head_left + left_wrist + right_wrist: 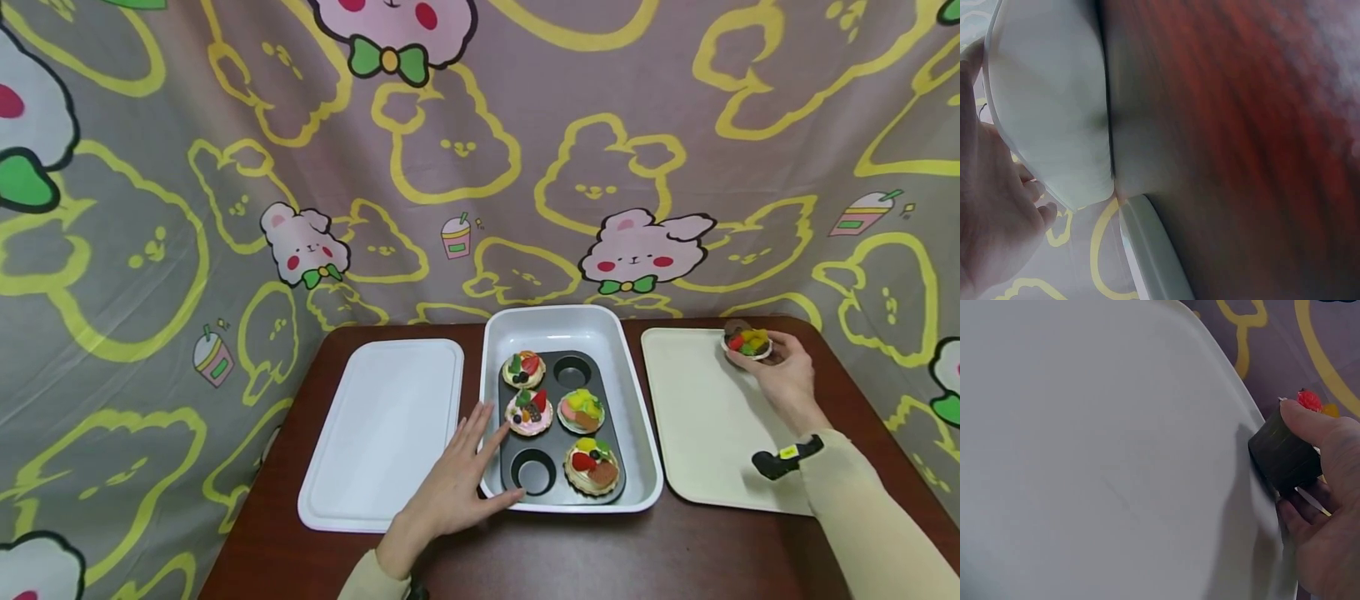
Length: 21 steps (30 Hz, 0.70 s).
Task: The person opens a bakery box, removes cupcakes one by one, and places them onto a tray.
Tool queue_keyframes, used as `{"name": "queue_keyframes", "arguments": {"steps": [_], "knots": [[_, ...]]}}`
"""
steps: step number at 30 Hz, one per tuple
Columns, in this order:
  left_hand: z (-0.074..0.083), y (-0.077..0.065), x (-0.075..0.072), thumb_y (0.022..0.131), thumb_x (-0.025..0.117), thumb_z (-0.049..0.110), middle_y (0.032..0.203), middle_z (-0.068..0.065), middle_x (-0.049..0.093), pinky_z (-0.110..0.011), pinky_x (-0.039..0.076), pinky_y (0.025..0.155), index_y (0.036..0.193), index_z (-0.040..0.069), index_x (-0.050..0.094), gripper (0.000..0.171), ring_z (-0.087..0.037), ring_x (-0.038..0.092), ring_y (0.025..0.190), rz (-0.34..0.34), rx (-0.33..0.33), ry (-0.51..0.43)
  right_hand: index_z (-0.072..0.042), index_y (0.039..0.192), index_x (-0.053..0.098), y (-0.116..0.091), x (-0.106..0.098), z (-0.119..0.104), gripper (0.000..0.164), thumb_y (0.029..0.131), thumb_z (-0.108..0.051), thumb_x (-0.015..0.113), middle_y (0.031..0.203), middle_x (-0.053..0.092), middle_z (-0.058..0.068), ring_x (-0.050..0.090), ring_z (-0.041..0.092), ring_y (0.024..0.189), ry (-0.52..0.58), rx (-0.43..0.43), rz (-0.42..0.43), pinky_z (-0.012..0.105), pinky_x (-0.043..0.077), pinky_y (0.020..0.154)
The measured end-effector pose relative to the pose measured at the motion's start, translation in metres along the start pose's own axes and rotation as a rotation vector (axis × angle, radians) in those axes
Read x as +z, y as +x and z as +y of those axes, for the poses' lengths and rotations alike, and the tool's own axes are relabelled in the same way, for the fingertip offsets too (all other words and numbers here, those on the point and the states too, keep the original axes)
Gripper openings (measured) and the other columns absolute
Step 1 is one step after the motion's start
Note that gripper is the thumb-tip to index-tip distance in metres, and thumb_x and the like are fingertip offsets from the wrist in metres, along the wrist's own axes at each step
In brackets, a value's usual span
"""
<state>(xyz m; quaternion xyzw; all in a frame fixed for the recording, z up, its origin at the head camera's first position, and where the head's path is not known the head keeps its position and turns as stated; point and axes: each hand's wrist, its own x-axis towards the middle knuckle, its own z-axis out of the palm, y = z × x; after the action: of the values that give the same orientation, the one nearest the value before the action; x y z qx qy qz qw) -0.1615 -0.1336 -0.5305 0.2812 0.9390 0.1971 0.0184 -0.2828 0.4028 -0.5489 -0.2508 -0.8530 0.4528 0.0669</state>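
Note:
My right hand (789,379) holds a fruit tart (747,342) over the far right corner of the cream tray (705,417). In the right wrist view, thumb and fingers grip the tart's dark ridged cup (1285,453), with a red berry (1309,400) on top. The cup is at the tray's rim; whether its base touches cannot be told. My left hand (457,479) lies with spread, fairly straight fingers at the left rim of a deep white tray (647,450). Inside that tray sits a dark muffin pan (551,454) bearing several fruit tarts, among them a pink-creamed one (528,413) near my left fingertips.
A flat white board or tray (382,425) lies left of the deep tray. All stand on a dark red-brown table (600,554). A patterned cloth (525,167) hangs close behind the table and along both sides.

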Motion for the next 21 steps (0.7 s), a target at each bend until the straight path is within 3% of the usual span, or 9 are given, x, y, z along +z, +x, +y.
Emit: {"name": "queue_keyframes", "arguments": {"steps": [7,12,15,18,21], "knots": [[0.000,0.000,0.000,0.098,0.066,0.072,0.187,-0.014,0.012,-0.063,0.022,0.139,0.174,0.019,0.034,0.098,-0.031,0.006,0.175,-0.006,0.000,0.005,0.004,0.168,0.030,-0.002,-0.007,0.002,0.085,0.106,-0.035,0.072,0.167,0.043,0.038,0.047,0.049,0.144,-0.038,-0.028,0.013,0.042,0.042,0.094],[0.000,0.000,-0.001,0.098,0.066,0.072,0.187,-0.014,0.013,-0.064,0.023,0.138,0.174,0.019,0.034,0.098,-0.032,0.007,0.175,0.001,-0.003,0.001,0.008,0.166,0.031,-0.001,-0.008,0.007,0.086,0.106,-0.038,0.072,0.162,0.045,0.041,0.049,0.051,0.139,-0.073,-0.092,0.022,0.046,0.044,0.092],[0.000,0.001,-0.001,0.098,0.066,0.072,0.187,-0.014,0.013,-0.064,0.022,0.138,0.174,0.020,0.034,0.098,-0.032,0.007,0.175,-0.001,-0.004,-0.001,0.012,0.164,0.031,-0.001,-0.008,0.013,0.087,0.107,-0.042,0.069,0.158,0.045,0.044,0.047,0.057,0.140,-0.137,-0.180,0.020,0.063,0.049,0.105],[0.000,0.000,-0.001,0.098,0.066,0.072,0.187,-0.014,0.013,-0.063,0.022,0.139,0.174,0.019,0.034,0.098,-0.032,0.007,0.175,-0.005,-0.002,0.004,0.017,0.161,0.031,-0.001,-0.009,0.020,0.089,0.110,-0.048,0.063,0.154,0.043,0.047,0.042,0.064,0.142,-0.239,-0.281,0.018,0.077,0.037,0.119],[0.000,0.000,0.000,0.098,0.065,0.072,0.187,-0.015,0.013,-0.063,0.022,0.139,0.174,0.020,0.033,0.098,-0.032,0.008,0.175,-0.005,-0.001,0.015,0.019,0.162,0.025,0.000,-0.011,0.024,0.095,0.112,-0.058,0.051,0.158,0.034,0.050,0.028,0.067,0.152,-0.368,-0.343,0.007,0.078,0.019,0.131]]}}
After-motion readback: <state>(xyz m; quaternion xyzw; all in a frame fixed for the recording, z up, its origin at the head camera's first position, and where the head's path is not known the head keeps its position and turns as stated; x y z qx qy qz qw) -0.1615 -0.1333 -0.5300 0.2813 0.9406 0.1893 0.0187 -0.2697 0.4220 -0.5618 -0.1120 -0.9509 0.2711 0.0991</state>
